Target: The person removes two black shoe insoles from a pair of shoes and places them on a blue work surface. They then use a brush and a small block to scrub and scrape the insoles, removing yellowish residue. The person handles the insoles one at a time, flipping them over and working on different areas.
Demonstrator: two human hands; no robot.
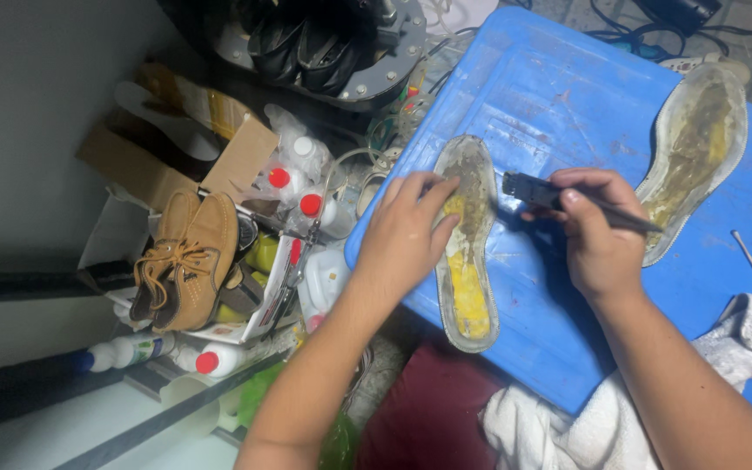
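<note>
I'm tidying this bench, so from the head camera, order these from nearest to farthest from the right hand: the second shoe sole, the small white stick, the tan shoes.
From the right hand:
1. Second shoe sole, just right of it on the blue board.
2. Small white stick, farther right.
3. Tan shoes, far left, off the board.

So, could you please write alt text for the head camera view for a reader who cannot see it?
The left hand presses a shoe sole smeared with yellow glue onto a blue plastic lid, while the right hand holds a brush at it. A second sole lies farther right; tan shoes and glue bottles sit left.
</note>
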